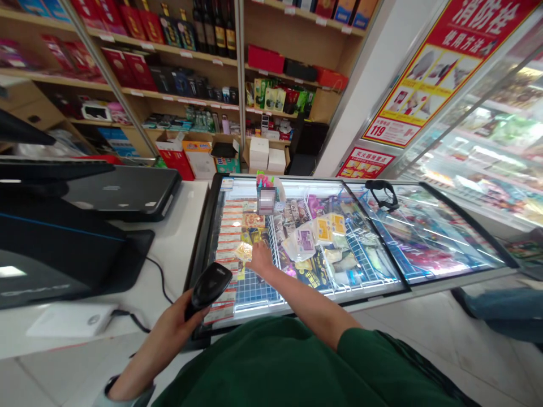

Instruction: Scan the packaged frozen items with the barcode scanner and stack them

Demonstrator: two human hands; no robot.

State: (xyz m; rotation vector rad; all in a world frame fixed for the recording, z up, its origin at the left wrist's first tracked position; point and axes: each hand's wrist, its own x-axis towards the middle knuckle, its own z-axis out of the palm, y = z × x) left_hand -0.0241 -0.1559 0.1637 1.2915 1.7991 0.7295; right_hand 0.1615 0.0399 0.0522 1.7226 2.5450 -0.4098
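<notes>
My left hand (176,319) is wrapped round the grip of a black barcode scanner (212,281), whose head points up over the near left corner of the freezer (254,321). Out over the freezer's glass top, my right hand (261,259) has its fingers closed at the edge of a small shiny pale-yellow packet (243,252). Right of that hand, a clear pack with a purple label (304,239) lies on the glass. Touching it are packs with yellow labels (330,228). Frozen goods in wire baskets show through the glass.
Left of the freezer, a white counter (186,226) bears a black register (63,249) and a white box with a cable (70,319). A black strap-like object (383,195) rests on the freezer's right part. Stocked shelves (169,51) stand behind. Someone's leg (504,311) shows at right.
</notes>
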